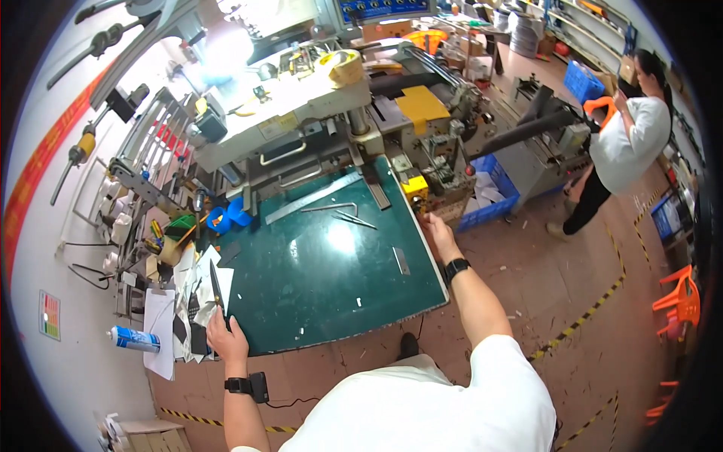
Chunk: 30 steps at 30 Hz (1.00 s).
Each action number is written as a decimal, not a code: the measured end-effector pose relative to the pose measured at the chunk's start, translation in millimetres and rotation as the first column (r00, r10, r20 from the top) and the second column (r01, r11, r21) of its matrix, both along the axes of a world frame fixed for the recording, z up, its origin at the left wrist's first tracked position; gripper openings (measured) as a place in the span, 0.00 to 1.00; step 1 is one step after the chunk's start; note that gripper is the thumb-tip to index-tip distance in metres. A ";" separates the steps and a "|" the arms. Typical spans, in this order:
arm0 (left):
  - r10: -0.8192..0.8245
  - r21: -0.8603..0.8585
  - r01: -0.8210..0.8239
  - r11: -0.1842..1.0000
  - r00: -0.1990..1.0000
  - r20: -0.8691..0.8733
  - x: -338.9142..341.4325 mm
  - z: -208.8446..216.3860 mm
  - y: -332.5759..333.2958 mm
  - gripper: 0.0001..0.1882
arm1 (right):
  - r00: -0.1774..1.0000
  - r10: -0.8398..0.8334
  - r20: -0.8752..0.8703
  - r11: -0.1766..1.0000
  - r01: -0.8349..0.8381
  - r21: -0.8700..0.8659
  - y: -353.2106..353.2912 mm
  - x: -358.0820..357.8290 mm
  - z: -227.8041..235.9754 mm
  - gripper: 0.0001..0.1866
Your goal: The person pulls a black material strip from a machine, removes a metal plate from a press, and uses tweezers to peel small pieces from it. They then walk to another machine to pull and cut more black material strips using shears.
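Hand of the left arm (228,337) at the near left corner of the green-topped table (331,301), fingertips together on the near end of a slim dark tool (216,284), its tip pointing away toward the table's far side. Left forearm nearly upright below the table's corner, with a black strap (239,386) around the wrist. Hand of the right arm (439,235) farther forward, at the table's right edge, fingers bent toward a small yellow box (413,185); impossible to tell whether clamped on anything. Right forearm slanting forward and leftward, black watch (456,267) at the wrist.

Loose white papers (225,283) beneath the tool, along the table's left side. On the table, a small metal plate (401,261) near the right edge; toward the far edge, tweezers (355,219), a bent rod (330,207) and a steel ruler (312,198). Left of the table, a blue-and-white spray can (135,339); beyond its right edge, a blue crate (510,191).
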<state>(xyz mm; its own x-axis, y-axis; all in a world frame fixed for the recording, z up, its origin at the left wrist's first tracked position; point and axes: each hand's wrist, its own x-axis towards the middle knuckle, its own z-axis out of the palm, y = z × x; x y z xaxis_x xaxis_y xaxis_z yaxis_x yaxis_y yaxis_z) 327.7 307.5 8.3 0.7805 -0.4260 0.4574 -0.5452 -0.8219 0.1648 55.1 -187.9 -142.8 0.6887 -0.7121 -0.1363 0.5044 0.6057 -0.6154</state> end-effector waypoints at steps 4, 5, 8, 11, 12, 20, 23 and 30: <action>0.056 -0.065 -0.051 0.997 0.996 0.065 -0.5 -3.3 -2.1 0.21 | 0.998 -0.040 -0.051 0.999 0.038 -0.029 14.0 -7.4 24.0 0.16; 0.075 -0.085 -0.068 0.994 0.994 0.079 -1.4 -3.3 -2.6 0.20 | 0.999 -0.021 -0.029 1.000 0.022 0.019 13.1 -4.5 20.0 0.17; 0.089 -0.107 -0.075 0.991 0.988 0.128 -6.4 0.0 -3.3 0.19 | 0.999 -0.026 -0.040 0.999 0.028 0.046 13.3 2.2 11.9 0.17; 0.108 -0.128 -0.090 0.988 0.983 0.149 -7.7 -0.8 -3.5 0.18 | 0.991 -0.091 -0.099 0.996 0.092 -0.003 12.5 7.6 8.6 0.17; 0.105 -0.131 -0.086 0.988 0.984 0.146 -7.0 0.1 -3.7 0.18 | 0.988 -0.097 -0.116 0.995 0.096 -0.013 10.8 6.6 7.0 0.19; 0.093 -0.179 -0.070 0.981 0.988 0.122 -7.7 -0.1 -2.1 0.18 | 0.994 0.031 -0.102 0.999 -0.033 -0.014 10.7 -1.4 19.2 0.18; 0.079 -0.194 -0.057 0.979 0.991 0.107 -4.9 -0.1 -4.5 0.17 | 0.993 0.027 -0.117 0.999 -0.031 -0.025 9.8 1.3 24.4 0.18; 0.069 -0.295 -0.022 0.955 0.986 0.150 -12.4 11.5 -12.0 0.17 | 0.986 0.034 -0.162 0.984 -0.062 -0.168 3.9 -3.9 29.8 0.18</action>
